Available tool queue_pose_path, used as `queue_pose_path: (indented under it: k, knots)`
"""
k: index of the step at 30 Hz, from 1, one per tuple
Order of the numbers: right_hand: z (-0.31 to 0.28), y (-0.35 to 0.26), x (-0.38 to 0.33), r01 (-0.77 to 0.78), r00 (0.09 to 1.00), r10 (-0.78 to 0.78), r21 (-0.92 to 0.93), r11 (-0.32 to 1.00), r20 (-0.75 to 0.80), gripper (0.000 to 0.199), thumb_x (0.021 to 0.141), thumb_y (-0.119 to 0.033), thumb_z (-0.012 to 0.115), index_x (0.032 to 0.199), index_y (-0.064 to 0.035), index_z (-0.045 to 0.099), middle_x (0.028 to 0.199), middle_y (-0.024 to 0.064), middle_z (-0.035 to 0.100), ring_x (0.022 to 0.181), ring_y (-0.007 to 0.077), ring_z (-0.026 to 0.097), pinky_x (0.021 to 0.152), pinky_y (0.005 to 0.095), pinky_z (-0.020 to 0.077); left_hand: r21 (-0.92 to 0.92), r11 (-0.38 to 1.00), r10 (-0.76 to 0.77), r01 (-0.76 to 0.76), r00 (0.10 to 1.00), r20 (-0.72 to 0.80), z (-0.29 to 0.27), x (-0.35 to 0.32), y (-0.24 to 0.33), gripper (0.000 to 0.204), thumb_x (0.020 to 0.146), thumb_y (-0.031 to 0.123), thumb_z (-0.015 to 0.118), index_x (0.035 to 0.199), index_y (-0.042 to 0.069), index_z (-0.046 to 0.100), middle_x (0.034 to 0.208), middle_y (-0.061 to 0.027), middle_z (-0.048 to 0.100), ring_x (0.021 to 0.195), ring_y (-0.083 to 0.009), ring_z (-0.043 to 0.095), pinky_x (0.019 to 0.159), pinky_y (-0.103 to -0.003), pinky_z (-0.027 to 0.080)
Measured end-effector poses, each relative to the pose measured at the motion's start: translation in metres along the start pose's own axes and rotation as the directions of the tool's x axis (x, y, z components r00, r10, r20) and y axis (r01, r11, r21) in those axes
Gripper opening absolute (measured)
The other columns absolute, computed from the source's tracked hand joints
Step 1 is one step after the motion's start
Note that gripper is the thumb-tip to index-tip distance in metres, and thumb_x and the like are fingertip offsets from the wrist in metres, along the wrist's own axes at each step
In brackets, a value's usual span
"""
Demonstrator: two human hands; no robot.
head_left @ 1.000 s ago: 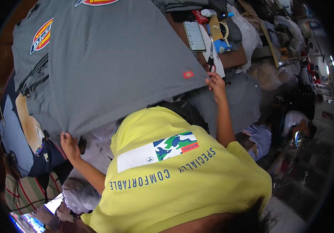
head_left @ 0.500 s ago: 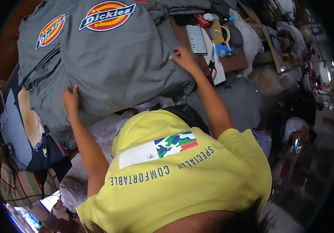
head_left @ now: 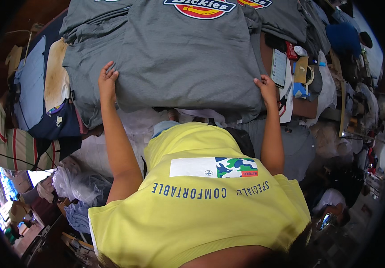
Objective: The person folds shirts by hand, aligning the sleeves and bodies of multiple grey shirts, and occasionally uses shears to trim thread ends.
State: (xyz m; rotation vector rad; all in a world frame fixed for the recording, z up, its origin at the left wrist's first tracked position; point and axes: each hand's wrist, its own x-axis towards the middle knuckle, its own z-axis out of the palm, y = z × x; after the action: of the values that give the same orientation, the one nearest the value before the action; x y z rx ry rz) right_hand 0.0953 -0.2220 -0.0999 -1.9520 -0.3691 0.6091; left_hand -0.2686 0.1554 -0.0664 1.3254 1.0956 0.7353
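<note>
A grey T-shirt with a large red, yellow and blue logo print lies spread in front of me, its lower edge toward my body. My left hand rests on the left part of the shirt, open, its fingers slightly bent and apart. At the shirt's right side edge is my right hand, open, with thumb and forefinger apart against the cloth. More grey shirts with similar prints lie beyond and to both sides, partly cut off by the upper edge of the picture.
On a brown surface at right are a phone, red-handled scissors, a roll of tape and a red item. Folded blue cloth and a striped cloth lie left. Another person sits at lower right.
The view has shifted, so the shirts sit higher and farther right. My hands have moved toward the shirt's lower corners, the right one down along its side edge. The cloth lies smoother.
</note>
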Motion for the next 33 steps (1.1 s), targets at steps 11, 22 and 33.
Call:
queue_pose_path:
  k: [11,22,33]
  knots:
    - [-0.022,-0.017,-0.031,-0.033,0.999,0.026,0.244,0.969,0.032,0.036,0.076,-0.005,0.063,0.108,0.0018,0.047,0.086,0.0044,0.057,0.080,0.0093,0.052,0.074,0.0196,0.0404,0.189,0.964,0.161,-0.187,0.976,0.144,-0.026,-0.017,0.023,0.036,0.072,0.002,0.062,0.107,0.008,0.055,0.072,0.0031,0.046,0.064,-0.0056,0.041,0.059,-0.018,0.034]
    - [-0.049,0.017,-0.095,-0.106,0.913,0.182,-0.217,0.970,0.365,0.022,0.073,-0.021,0.065,0.084,-0.0038,0.060,0.070,0.0052,0.060,0.062,0.0152,0.056,0.060,0.0282,0.0449,0.781,0.617,-0.082,-0.098,0.979,0.187,-0.060,-0.048,-0.035,0.023,0.075,0.015,0.060,0.091,-0.001,0.055,0.070,-0.0075,0.058,0.061,-0.0166,0.053,0.059,-0.028,0.042]
    - [0.030,-0.041,-0.018,0.299,0.922,-0.266,-0.082,0.951,0.283,0.024,0.071,-0.017,0.069,0.080,-0.0048,0.049,0.072,-0.0006,0.050,0.066,0.0071,0.047,0.059,0.0193,0.0374,0.630,0.626,0.270,-0.459,0.886,0.378,0.026,-0.013,0.023,0.014,0.073,-0.003,0.058,0.086,0.001,0.055,0.076,-0.0086,0.058,0.069,-0.0202,0.057,0.064,-0.029,0.043]
